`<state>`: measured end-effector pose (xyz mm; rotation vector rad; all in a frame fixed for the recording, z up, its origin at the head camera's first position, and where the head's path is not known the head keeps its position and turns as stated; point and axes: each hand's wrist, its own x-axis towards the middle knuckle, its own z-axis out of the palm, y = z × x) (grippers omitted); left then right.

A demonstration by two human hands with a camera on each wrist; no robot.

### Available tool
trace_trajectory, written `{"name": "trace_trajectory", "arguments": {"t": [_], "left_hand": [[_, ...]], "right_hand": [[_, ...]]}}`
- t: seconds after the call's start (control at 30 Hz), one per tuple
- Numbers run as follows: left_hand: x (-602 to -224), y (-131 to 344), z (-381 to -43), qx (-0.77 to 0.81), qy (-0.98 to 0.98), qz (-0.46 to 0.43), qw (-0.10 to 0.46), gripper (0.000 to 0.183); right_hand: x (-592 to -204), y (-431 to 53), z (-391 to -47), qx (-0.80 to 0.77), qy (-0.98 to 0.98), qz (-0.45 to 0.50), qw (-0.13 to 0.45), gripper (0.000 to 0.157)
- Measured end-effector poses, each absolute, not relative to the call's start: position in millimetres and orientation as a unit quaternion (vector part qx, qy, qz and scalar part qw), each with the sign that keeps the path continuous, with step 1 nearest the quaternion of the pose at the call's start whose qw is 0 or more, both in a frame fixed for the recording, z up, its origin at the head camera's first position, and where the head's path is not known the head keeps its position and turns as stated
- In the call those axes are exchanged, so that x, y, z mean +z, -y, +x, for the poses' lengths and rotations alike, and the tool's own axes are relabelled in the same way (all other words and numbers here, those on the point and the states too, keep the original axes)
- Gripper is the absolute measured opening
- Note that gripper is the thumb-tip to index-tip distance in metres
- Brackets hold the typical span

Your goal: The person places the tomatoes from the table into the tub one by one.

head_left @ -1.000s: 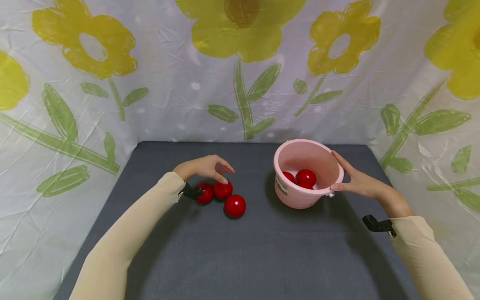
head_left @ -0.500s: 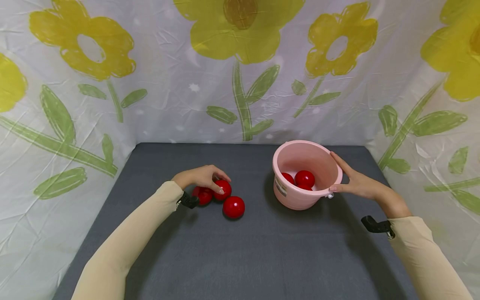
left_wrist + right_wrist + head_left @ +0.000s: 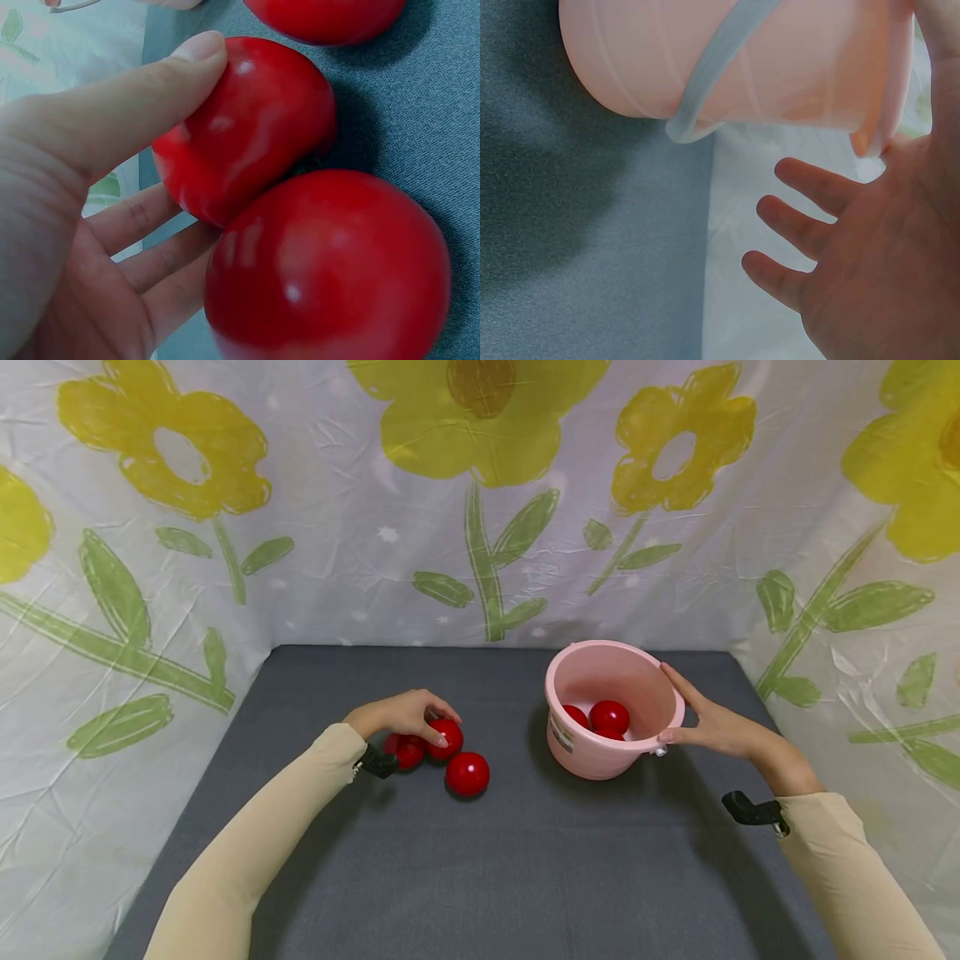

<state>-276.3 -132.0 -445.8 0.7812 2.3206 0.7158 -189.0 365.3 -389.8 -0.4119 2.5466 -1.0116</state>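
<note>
My left hand (image 3: 408,714) holds a glossy red tomato (image 3: 446,739), thumb on one side and fingers on the other. In the left wrist view that tomato (image 3: 247,120) touches a second tomato (image 3: 330,262), which lies nearer the wrist. A third tomato (image 3: 467,774) sits apart, just to the front right. At the right stands a pink bucket (image 3: 600,764), with red tomatoes (image 3: 610,717) visible inside. My right hand (image 3: 716,727) grips the bucket's rim between thumb and index finger. Its other fingers (image 3: 802,225) stick out beside the bucket, touching nothing.
A dark grey cloth (image 3: 480,877) covers the table. Behind and at both sides hangs a white curtain (image 3: 337,527) with yellow flowers. The bucket's pale handle (image 3: 712,67) hangs down its side in the right wrist view.
My left hand has come down from just above the tomato and taken hold of it, then stayed there. The right hand and bucket have not visibly moved.
</note>
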Motion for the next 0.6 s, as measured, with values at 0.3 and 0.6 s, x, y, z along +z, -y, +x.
{"name": "trace_trajectory", "arguments": {"t": [0.3, 0.6], "left_hand": [[-439, 130, -280, 0.277, -0.87, 0.301, 0.275, 0.047], [-422, 125, -286, 0.289, -0.87, 0.305, 0.259, 0.048]], "right_hand": [[-388, -364, -189, -0.353, -0.905, -0.149, 0.184, 0.111], [-389, -365, -188, -0.353, -0.905, -0.149, 0.184, 0.111]]}}
